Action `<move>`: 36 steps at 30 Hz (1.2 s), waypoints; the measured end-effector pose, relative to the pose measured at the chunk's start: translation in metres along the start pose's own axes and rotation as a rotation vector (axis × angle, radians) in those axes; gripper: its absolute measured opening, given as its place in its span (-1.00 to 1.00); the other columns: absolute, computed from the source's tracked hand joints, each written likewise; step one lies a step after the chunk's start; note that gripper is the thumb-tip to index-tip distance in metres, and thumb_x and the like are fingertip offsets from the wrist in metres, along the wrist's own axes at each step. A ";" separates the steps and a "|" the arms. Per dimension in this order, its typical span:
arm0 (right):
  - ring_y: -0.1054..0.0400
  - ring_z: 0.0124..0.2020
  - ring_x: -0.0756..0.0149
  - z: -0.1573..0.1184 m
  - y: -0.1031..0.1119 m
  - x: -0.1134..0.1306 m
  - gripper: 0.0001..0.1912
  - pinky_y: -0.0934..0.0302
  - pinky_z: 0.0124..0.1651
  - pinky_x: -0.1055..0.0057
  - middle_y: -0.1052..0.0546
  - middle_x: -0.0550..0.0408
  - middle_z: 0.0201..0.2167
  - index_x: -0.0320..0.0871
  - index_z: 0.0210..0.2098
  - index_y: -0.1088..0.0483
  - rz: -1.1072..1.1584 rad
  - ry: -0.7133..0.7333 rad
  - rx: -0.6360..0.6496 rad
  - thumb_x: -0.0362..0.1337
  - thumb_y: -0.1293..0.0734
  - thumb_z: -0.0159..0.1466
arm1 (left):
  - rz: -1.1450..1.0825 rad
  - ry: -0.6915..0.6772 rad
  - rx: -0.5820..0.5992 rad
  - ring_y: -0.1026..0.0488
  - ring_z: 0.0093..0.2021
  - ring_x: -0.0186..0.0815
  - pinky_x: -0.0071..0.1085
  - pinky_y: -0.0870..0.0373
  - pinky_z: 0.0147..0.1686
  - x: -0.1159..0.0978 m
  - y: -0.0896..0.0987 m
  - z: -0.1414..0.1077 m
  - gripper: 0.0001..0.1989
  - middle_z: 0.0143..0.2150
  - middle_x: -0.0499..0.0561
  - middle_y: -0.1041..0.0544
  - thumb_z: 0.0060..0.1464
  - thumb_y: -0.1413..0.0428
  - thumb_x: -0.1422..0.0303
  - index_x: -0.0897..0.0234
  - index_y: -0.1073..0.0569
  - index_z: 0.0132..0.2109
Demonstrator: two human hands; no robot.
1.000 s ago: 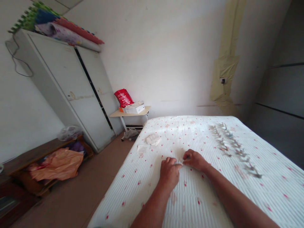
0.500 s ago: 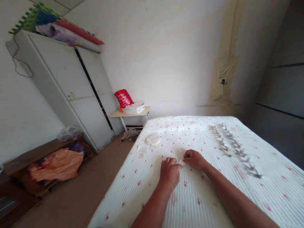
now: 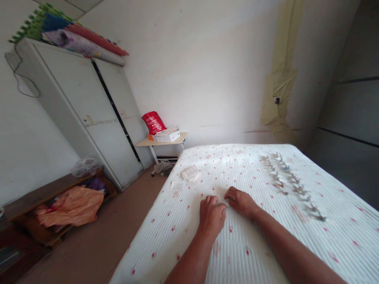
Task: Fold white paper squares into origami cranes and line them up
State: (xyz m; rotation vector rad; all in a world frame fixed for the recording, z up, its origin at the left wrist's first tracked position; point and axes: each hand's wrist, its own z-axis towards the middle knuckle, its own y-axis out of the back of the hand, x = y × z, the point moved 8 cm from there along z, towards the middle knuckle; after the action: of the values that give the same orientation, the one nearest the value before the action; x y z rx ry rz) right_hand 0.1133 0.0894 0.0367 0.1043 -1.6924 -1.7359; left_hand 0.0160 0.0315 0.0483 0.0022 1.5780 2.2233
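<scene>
On the mattress (image 3: 183, 221), my left hand (image 3: 212, 215) rests with its fingers curled and the thumb against a small piece of white paper (image 3: 226, 202). From the other side my right hand (image 3: 241, 202) holds the same paper, its fingers bent and pressed together. Most of the paper is hidden by the fingers. Beyond my left hand lies a loose stack of small printed paper sheets (image 3: 191, 173), with a single sheet (image 3: 177, 185) beside it. To the right, several small folded paper figures (image 3: 299, 189) stand in two rows.
A small side table (image 3: 145, 142) at the far left corner bears a red bag (image 3: 154, 123) and a white box (image 3: 168, 136). A grey cabinet (image 3: 74, 90) with rolled mats (image 3: 85, 41) on top stands left. An orange plastic bag (image 3: 72, 207) lies on a low wooden bench (image 3: 38, 191).
My right hand has shifted slightly left, closer to my left hand, and its fingers have turned down over the paper. My left hand has barely moved; less of the paper shows.
</scene>
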 end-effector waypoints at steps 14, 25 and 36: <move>-0.27 -0.49 0.42 -0.005 -0.001 -0.007 -0.88 -0.05 -0.42 0.55 -0.46 0.13 -0.52 -0.18 -0.55 -0.45 0.094 -0.094 0.153 -0.38 -0.26 0.00 | -0.028 -0.030 -0.010 -0.21 -0.08 -0.17 -0.22 -0.14 -0.12 -0.005 0.004 -0.001 -0.82 -0.11 0.04 -0.37 0.02 -0.05 0.27 0.14 -0.52 -0.26; -0.29 -0.36 0.42 -0.012 -0.002 -0.006 -0.73 -0.14 -0.29 0.53 -0.41 0.15 -0.38 -0.12 -0.39 -0.46 0.358 0.118 0.049 -0.52 -0.26 -0.04 | -0.086 0.001 -0.014 -0.24 -0.06 -0.20 -0.25 -0.17 -0.14 0.004 -0.001 0.001 -0.83 -0.11 0.01 -0.39 -0.01 -0.07 0.38 0.07 -0.52 -0.26; -0.30 -0.37 0.43 -0.022 -0.001 0.000 -0.82 -0.13 -0.29 0.53 -0.39 0.16 -0.36 -0.08 -0.38 -0.47 0.329 0.134 0.041 -0.42 -0.28 0.05 | -0.214 -0.010 -0.016 -0.28 -0.10 -0.24 -0.27 -0.19 -0.12 0.009 -0.005 0.002 -0.83 -0.21 0.00 -0.43 -0.08 -0.08 0.45 0.11 -0.55 -0.36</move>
State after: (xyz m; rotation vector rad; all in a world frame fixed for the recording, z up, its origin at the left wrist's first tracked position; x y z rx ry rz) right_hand 0.1241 0.0708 0.0326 -0.0376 -1.5504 -1.4195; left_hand 0.0095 0.0377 0.0421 -0.1527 1.4805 2.0664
